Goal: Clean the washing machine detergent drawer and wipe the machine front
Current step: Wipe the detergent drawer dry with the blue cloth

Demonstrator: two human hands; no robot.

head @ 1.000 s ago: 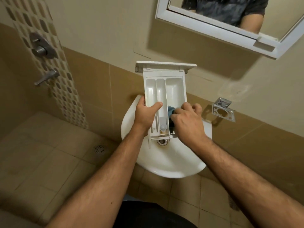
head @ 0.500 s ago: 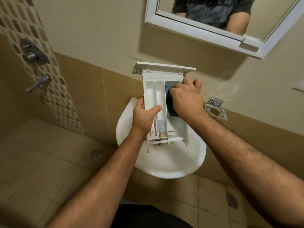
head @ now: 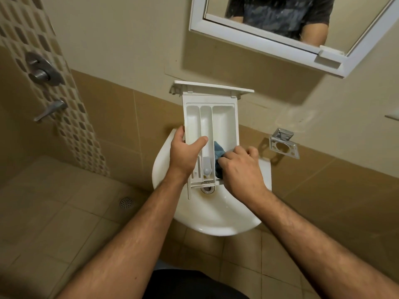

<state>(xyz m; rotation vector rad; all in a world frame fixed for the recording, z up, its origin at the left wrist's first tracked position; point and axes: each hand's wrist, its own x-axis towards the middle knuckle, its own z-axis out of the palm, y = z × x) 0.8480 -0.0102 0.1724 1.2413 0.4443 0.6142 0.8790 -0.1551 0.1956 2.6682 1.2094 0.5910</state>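
Bathroom with beige walls above a band of brown tiles, seen from above and looking down at a white basin (head: 218, 221) fixed to the wall. Over the basin, a white drawer (head: 210, 126) is held lengthwise, its front panel at the far end near the wall and its open rear end above the drain (head: 207, 188). The drawer shows three compartments side by side: a narrow left one, a narrow middle one and a wide right one. The left hand (head: 183, 154) grips the drawer's left wall, fingers behind the outer edge and thumb laid across the left compartment to the middle divider. The right hand (head: 239, 169) is closed around a blue cloth (head: 218, 155), which lies in the near part of the right compartment; how far the cloth reaches under the hand is not discernible. A grey plug-like part sits at the near end of the middle compartment. To the right of the basin, a metal bracket (head: 284, 145) is mounted on the tiles. Above, a white-framed mirror (head: 259, 37) reflects a person's dark shirt. At left, a mosaic strip carries a round valve (head: 43, 70) and a lever tap (head: 50, 112); a floor drain (head: 126, 202) lies in the tiled floor below.
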